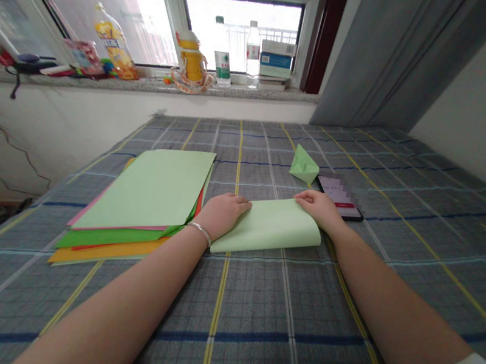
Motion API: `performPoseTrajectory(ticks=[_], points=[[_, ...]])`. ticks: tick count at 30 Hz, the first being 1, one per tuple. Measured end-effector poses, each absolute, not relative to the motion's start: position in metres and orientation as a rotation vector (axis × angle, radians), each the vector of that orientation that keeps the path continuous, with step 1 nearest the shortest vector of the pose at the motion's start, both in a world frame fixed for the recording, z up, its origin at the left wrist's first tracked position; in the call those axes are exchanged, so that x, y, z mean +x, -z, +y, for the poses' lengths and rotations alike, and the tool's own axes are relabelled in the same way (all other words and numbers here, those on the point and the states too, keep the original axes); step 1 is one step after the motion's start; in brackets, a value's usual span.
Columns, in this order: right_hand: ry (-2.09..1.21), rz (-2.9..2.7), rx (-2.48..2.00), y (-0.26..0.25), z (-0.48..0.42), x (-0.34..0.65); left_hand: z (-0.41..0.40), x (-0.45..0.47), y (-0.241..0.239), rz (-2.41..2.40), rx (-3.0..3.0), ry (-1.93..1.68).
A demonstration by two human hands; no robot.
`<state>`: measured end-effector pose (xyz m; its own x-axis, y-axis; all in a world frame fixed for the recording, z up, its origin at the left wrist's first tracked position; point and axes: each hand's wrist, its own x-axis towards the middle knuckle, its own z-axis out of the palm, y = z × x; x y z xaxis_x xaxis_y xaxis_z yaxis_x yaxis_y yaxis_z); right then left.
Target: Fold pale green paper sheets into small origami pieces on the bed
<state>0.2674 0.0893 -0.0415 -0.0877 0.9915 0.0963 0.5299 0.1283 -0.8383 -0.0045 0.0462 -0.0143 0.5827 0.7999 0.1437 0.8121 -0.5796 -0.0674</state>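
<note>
- The left forearm reaches forward from the lower left, angling inward to the right, its skin bare.
- The left wrist runs nearly straight on from it.
- The left hand lies palm down, fingers close together, pointing ahead and to the right.
- The right forearm slants in from the lower right.
- The right hand points leftward, fingers bent, slightly farther forward.
- Both hands sit near each other but apart.
</note>
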Motion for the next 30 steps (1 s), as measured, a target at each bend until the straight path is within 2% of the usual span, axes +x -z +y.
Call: performPoseTrajectory(ticks=[8,30], points=[[-0.834,-1.704,-1.491,0.04,0.088,0.266,0.027,0.016,0.005,-1.633,-2.625,0.171],[-0.879,-1.709,-1.547,0.041,0.092,0.266,0.004,0.032,0.02,-1.547,-2.516,0.119]])
